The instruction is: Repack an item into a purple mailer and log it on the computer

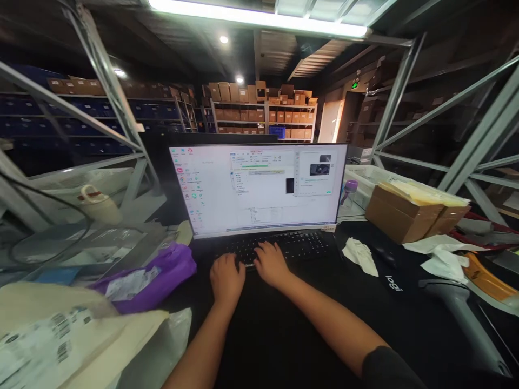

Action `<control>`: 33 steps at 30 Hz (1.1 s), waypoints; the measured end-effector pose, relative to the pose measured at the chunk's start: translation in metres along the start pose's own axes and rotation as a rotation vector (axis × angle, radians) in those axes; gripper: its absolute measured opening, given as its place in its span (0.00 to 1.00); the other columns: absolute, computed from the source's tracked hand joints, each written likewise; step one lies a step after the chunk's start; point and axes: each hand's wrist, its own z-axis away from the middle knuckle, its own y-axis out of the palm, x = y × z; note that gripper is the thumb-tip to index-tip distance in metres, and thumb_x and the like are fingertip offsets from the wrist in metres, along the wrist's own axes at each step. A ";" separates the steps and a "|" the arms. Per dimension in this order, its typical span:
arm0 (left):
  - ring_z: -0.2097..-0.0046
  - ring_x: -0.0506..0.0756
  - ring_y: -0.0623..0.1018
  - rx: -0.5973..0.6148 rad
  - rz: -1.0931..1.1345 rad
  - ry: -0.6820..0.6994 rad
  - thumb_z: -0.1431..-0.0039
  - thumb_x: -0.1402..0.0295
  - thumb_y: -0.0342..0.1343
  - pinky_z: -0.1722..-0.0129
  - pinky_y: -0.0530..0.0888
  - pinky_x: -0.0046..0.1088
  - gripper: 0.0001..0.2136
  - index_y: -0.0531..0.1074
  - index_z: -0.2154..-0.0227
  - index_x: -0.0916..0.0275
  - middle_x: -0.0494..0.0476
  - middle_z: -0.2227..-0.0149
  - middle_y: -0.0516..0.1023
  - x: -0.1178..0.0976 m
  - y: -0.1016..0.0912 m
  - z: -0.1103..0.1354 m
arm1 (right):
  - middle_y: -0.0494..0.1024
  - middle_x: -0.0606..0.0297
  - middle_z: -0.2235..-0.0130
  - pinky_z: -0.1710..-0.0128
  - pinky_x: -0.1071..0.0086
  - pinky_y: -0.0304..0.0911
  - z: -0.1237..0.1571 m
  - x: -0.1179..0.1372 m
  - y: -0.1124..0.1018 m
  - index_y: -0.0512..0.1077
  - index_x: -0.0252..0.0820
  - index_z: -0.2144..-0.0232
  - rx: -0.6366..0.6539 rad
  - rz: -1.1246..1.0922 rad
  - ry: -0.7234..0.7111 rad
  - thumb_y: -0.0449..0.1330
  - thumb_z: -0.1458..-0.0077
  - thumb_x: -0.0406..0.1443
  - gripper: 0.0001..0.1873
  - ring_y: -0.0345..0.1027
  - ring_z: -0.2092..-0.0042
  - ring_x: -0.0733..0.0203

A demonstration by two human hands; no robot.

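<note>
The keyboard (304, 247) sits right under the fingertips, the lower edge of the monitor (267, 228) just beyond, and open black mat (253, 335) behind them. Left hand (227, 276) and right hand (271, 263) rest palms down, fingers bent, slightly spread.

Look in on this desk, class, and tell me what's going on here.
A person has the left hand and right hand at a black keyboard, below a lit monitor. Whether keys are being pressed can't be told. A purple package lies to the left; a crumpled tissue and a handheld scanner lie to the right, neither in hand.
</note>
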 end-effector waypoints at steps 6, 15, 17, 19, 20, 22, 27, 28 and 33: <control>0.47 0.64 0.73 0.069 0.054 -0.057 0.39 0.71 0.54 0.45 0.69 0.43 0.10 0.73 0.55 0.62 0.63 0.53 0.78 -0.013 -0.018 0.004 | 0.73 0.52 0.42 0.38 0.58 0.60 -0.006 -0.010 -0.003 0.73 0.38 0.42 -0.016 -0.011 0.030 0.50 0.34 0.32 0.22 0.66 0.41 0.53; 0.46 0.64 0.72 0.056 0.067 -0.104 0.40 0.72 0.56 0.42 0.68 0.44 0.10 0.74 0.56 0.63 0.63 0.51 0.76 -0.016 -0.014 0.005 | 0.70 0.53 0.39 0.36 0.55 0.57 -0.009 -0.004 0.001 0.73 0.43 0.41 -0.019 0.007 0.030 0.50 0.33 0.35 0.22 0.61 0.37 0.51; 0.46 0.64 0.71 0.056 0.073 -0.103 0.40 0.72 0.55 0.42 0.68 0.44 0.10 0.75 0.56 0.63 0.63 0.51 0.76 -0.016 -0.014 0.005 | 0.68 0.54 0.36 0.33 0.51 0.52 -0.009 -0.001 0.002 0.74 0.46 0.42 -0.020 0.032 0.013 0.51 0.32 0.38 0.21 0.56 0.34 0.48; 0.45 0.64 0.71 0.055 0.078 -0.104 0.39 0.72 0.55 0.41 0.68 0.44 0.10 0.75 0.56 0.63 0.63 0.51 0.75 -0.016 -0.015 0.005 | 0.65 0.54 0.34 0.31 0.46 0.47 -0.008 -0.001 0.003 0.76 0.47 0.44 -0.033 0.041 -0.011 0.50 0.32 0.41 0.21 0.52 0.31 0.46; 0.45 0.64 0.71 0.052 0.079 -0.106 0.39 0.72 0.55 0.41 0.68 0.44 0.11 0.74 0.55 0.63 0.64 0.50 0.75 -0.016 -0.015 0.005 | 0.65 0.54 0.33 0.31 0.46 0.47 -0.008 -0.001 0.004 0.76 0.46 0.44 -0.046 0.034 -0.021 0.50 0.31 0.41 0.21 0.52 0.31 0.46; 0.44 0.65 0.71 0.039 0.084 -0.119 0.40 0.72 0.55 0.40 0.67 0.46 0.13 0.74 0.52 0.63 0.65 0.48 0.74 -0.016 -0.015 0.005 | 0.65 0.51 0.34 0.31 0.47 0.48 -0.007 -0.001 0.005 0.74 0.43 0.43 -0.076 0.001 -0.038 0.50 0.32 0.39 0.21 0.55 0.32 0.47; 0.40 0.66 0.69 0.032 0.103 -0.070 0.41 0.74 0.55 0.38 0.67 0.49 0.16 0.75 0.51 0.61 0.66 0.44 0.71 -0.019 -0.017 0.006 | 0.69 0.50 0.38 0.34 0.52 0.55 -0.005 0.003 0.010 0.72 0.39 0.42 -0.035 -0.073 -0.090 0.51 0.35 0.35 0.21 0.59 0.36 0.49; 0.39 0.66 0.69 0.031 0.100 -0.039 0.41 0.75 0.54 0.37 0.67 0.49 0.15 0.76 0.52 0.60 0.66 0.43 0.71 -0.020 -0.017 0.006 | 0.69 0.51 0.38 0.34 0.52 0.55 -0.005 0.004 0.010 0.72 0.39 0.42 -0.025 -0.078 -0.095 0.51 0.35 0.35 0.22 0.60 0.36 0.49; 0.39 0.67 0.69 -0.024 0.051 0.014 0.40 0.75 0.52 0.36 0.66 0.51 0.15 0.76 0.51 0.63 0.68 0.42 0.70 -0.019 -0.016 0.004 | 0.71 0.53 0.39 0.35 0.55 0.56 -0.007 0.003 0.005 0.71 0.39 0.42 -0.031 -0.106 -0.046 0.51 0.35 0.34 0.21 0.61 0.37 0.51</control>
